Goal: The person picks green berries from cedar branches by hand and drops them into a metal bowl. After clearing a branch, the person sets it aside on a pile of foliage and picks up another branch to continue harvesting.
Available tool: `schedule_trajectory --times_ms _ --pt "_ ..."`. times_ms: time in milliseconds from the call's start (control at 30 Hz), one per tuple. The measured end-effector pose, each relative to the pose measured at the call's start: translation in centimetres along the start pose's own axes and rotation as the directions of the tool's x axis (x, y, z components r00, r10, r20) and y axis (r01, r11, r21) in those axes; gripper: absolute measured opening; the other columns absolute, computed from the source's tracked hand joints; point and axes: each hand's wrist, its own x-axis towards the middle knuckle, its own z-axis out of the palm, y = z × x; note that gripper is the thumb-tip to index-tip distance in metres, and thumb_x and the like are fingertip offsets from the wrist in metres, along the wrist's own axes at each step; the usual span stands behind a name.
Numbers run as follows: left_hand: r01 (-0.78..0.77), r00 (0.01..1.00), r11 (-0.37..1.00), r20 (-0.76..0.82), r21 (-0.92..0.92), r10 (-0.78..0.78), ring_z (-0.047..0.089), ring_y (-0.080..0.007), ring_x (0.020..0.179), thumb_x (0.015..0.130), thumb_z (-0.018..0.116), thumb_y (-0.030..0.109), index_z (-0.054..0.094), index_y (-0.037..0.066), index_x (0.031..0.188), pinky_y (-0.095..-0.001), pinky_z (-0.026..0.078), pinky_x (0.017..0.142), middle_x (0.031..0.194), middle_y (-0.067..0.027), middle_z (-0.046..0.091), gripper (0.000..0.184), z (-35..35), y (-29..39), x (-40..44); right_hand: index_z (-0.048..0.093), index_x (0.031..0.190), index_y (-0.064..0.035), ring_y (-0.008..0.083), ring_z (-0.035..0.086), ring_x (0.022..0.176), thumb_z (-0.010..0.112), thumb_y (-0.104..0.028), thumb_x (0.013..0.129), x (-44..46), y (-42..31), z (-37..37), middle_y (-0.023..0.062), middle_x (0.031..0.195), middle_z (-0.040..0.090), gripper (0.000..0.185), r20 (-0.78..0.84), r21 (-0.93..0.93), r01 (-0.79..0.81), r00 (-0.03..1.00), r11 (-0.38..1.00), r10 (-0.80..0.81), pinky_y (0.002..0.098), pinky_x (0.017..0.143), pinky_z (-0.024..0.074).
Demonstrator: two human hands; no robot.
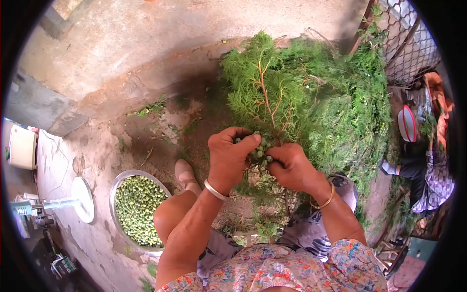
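A green branch [265,92] with feathery leaves and a brown stem rises from between my hands. My left hand [231,158], with a pale bangle at the wrist, has its fingers closed round a cluster of small green cones [261,150]. On the other side of the cluster, my right hand [296,165], with a gold bangle, pinches at the stem and cones. Its fingertips are partly hidden. Both hands are close together above my lap.
A metal basin [115,190] of green cones stands at the left. Cut branches [345,107] are piled at the upper right. A fan [82,199] is at the far left. Another person's leg [408,170] shows at the right.
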Motion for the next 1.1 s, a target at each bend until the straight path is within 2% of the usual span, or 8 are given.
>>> schedule_trajectory --times_ms 167,267,433,500,600,733,867,1100 --pt "0.144 0.987 0.950 0.111 -0.276 -0.117 0.050 -0.0056 0.052 0.077 0.069 0.007 0.061 -0.001 0.089 -0.0170 0.031 0.036 0.070 -0.0027 0.060 0.017 -1.1 0.6 0.3 0.054 0.072 0.0030 0.0149 0.052 0.050 0.060 0.000 0.077 0.2 -1.2 -1.0 0.0077 0.058 0.051 0.009 0.149 0.427 -0.297 0.955 0.854 0.258 0.0316 0.048 0.0403" --pt "0.214 0.976 0.883 0.138 -0.418 -0.171 0.050 -0.0066 0.055 0.078 0.069 0.007 0.060 -0.002 0.092 -0.0173 0.032 0.036 0.072 -0.0032 0.058 0.019 -1.2 0.6 0.2 0.054 0.075 0.0040 0.0070 0.053 0.057 0.060 0.001 0.080 0.5 -2.3 -1.6 0.0035 0.061 0.052 0.008 0.161 0.527 -0.339 0.940 0.779 0.300 0.0266 0.050 0.0423" --pt "0.227 0.973 0.836 0.154 -0.499 -0.173 0.049 -0.0073 0.055 0.082 0.065 0.009 0.058 0.001 0.097 -0.0168 0.033 0.036 0.076 -0.0044 0.057 0.019 -2.8 0.1 1.3 0.054 0.074 0.0042 0.0070 0.055 0.056 0.060 0.003 0.079 0.5 -2.0 -2.2 0.0030 0.063 0.054 0.009 0.142 0.530 -0.315 0.948 0.787 0.283 0.0248 0.049 0.0429" --pt "0.336 0.940 0.413 0.327 -0.846 -0.095 0.048 -0.0084 0.056 0.085 0.062 0.012 0.057 0.001 0.097 -0.0174 0.031 0.036 0.079 -0.0075 0.054 0.017 -6.2 0.4 3.8 0.054 0.072 0.0042 0.0067 0.054 0.055 0.061 0.003 0.079 0.0 -1.5 -2.7 0.0032 0.063 0.054 0.010 0.161 0.547 -0.310 0.951 0.778 0.266 0.0249 0.048 0.0423" --pt "0.296 0.936 0.343 0.342 -0.892 0.082 0.042 -0.0111 0.060 0.091 0.052 0.021 0.057 -0.002 0.097 -0.0190 0.030 0.038 0.083 -0.0111 0.049 0.024 -7.8 2.2 3.7 0.051 0.065 0.0027 0.0052 0.051 0.052 0.061 0.004 0.077 0.1 -1.8 -3.3 0.0008 0.056 0.048 0.016 0.129 0.575 -0.362 0.926 0.734 0.355 0.0247 0.046 0.0387" --pt "0.341 0.899 0.392 0.419 -0.854 0.130 0.044 -0.0148 0.070 0.093 0.048 0.025 0.057 -0.001 0.095 -0.0228 0.036 0.043 0.089 -0.0134 0.048 0.028 -8.7 1.0 3.3 0.051 0.064 0.0029 0.0036 0.047 0.051 0.063 0.002 0.076 0.4 -0.9 -3.1 0.0003 0.053 0.048 0.017 0.055 0.442 -0.286 0.955 0.850 0.292 0.0245 0.045 0.0335" --pt "0.258 0.938 0.453 0.334 -0.853 0.095 0.046 -0.0150 0.068 0.092 0.050 0.025 0.057 0.000 0.097 -0.0223 0.036 0.043 0.087 -0.0124 0.049 0.026 -9.8 1.8 1.4 0.049 0.063 0.0037 0.0040 0.042 0.049 0.063 0.001 0.076 0.2 -1.7 -3.0 0.0004 0.052 0.047 0.019 0.044 0.485 -0.293 0.949 0.824 0.312 0.0255 0.044 0.0314" --pt "-0.228 0.967 0.833 -0.221 -0.504 0.131 0.049 -0.0167 0.063 0.084 0.060 0.016 0.057 0.005 0.090 -0.0231 0.038 0.045 0.083 -0.0118 0.056 0.013 -23.8 6.4 -2.5 0.043 0.058 0.0023 0.0037 0.031 0.049 0.063 0.000 0.077 -0.2 -0.9 -2.6 -0.0020 0.050 0.035 0.027 -0.005 0.460 -0.198 0.974 0.865 0.226 0.0278 0.043 0.0257"
